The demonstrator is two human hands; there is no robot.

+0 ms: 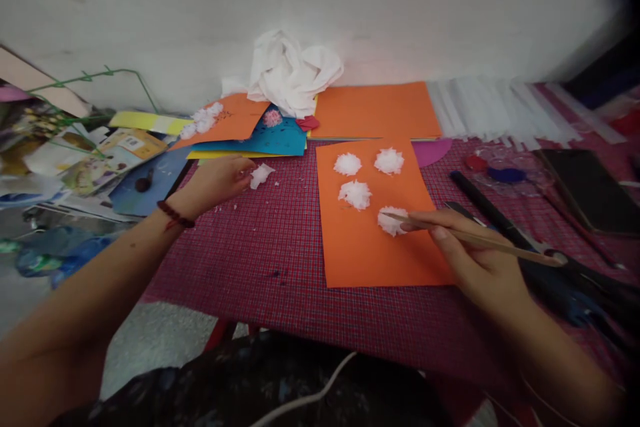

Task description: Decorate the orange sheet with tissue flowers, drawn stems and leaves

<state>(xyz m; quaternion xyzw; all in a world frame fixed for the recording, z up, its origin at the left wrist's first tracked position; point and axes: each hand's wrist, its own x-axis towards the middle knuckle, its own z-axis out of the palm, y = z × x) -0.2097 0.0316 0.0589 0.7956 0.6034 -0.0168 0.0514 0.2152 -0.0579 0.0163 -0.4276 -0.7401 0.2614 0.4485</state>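
An orange paper sheet (365,247) lies on the red checked tablecloth (260,260). Several white tissue puffs (356,193) sit on its upper half. My right hand (475,260) is closed on a thin wooden stick (480,238), whose tip presses on the lowest puff (391,221). My left hand (217,180), with a dark bead bracelet at the wrist, reaches to the left part of the cloth. Its fingertips touch a small piece of white tissue (261,175); the fingers are curled, and whether they grip it is unclear.
Crumpled white tissue (293,77) lies by the wall on more orange, blue and yellow sheets (375,110). White paper strips (490,113) lie at the back right. Black scissors (505,230), a paint palette (505,170) and a dark book (590,190) are at the right. Magazines and green wire (90,147) clutter the left.
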